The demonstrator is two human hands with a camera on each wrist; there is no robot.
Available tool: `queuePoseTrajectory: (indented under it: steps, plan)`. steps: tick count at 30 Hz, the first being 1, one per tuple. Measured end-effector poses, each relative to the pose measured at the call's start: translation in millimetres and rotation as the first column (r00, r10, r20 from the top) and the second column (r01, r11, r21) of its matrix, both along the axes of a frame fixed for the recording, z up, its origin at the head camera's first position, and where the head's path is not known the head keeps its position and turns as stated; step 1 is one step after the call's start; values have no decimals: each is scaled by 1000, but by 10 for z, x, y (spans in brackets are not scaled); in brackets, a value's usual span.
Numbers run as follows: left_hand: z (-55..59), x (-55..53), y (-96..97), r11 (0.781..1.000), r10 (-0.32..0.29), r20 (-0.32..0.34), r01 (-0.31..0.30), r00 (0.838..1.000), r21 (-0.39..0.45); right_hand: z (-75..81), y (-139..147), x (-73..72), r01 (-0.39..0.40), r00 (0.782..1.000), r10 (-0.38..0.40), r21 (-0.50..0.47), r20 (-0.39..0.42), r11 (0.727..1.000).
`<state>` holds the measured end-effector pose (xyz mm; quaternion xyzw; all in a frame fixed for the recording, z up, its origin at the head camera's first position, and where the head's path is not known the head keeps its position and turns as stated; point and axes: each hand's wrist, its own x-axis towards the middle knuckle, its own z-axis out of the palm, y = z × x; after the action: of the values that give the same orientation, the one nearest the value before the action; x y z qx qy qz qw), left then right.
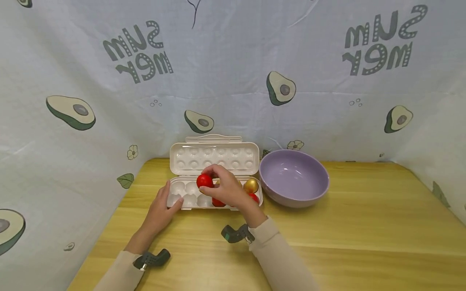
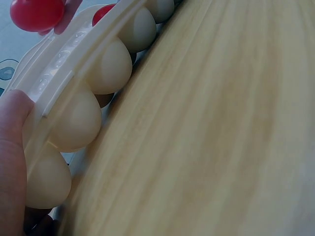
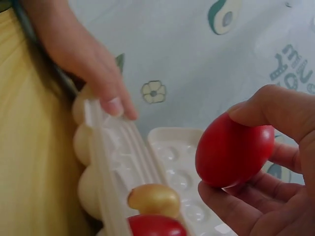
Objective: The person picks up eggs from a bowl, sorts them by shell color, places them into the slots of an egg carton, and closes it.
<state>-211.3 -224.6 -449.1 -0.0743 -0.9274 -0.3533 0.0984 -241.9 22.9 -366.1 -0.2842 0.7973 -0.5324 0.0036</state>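
A cream plastic egg box (image 1: 196, 208) lies on the table, its lid (image 1: 214, 158) standing open at the back. My left hand (image 1: 158, 212) grips the box's left end, with the thumb (image 2: 14, 123) over the front rim. Between thumb and fingers, my right hand (image 1: 230, 189) pinches a red egg (image 3: 231, 150), raised above the middle of the box. Red and gold eggs sit in the right half, among them a gold egg (image 1: 251, 186) at the back right and a red egg (image 1: 219, 202) in the front row. The right hand hides part of that half.
A purple bowl (image 1: 294, 176) stands just right of the egg box. Behind the wooden table (image 1: 364, 226) hangs a pale cloth (image 1: 233, 72) printed with avocados, which also runs down both sides. Each wrist wears a dark camera mount (image 1: 154, 258).
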Motion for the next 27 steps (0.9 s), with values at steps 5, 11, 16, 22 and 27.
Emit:
queuePoseTrajectory:
  steps: [5, 11, 16, 22, 27]
  plan:
    - [-5, 12, -12, 1000, 7, 3, -7, 1000, -2, -73, -48, 16, 1, 999, -1, 9, -47, 1000]
    - [-24, 9, -1, 1000, -1, 0, 1, 1000, 0, -146, -53, 20, 10, 999, -11, -31, -33, 999]
    - [-36, -1, 14, 1000, -12, 2, 12, 1000, 6, -199, -27, 28, 25, 999, -26, -27, -34, 999]
    - [-24, 6, 18, 1000, -3, 7, 3, 1000, 1, -222, -12, 29, 32, 999, -31, 23, -41, 999]
    - [-9, 1, 14, 1000, -7, -13, 7, 1000, -7, -227, -6, 19, 55, 995, -47, 108, -83, 993]
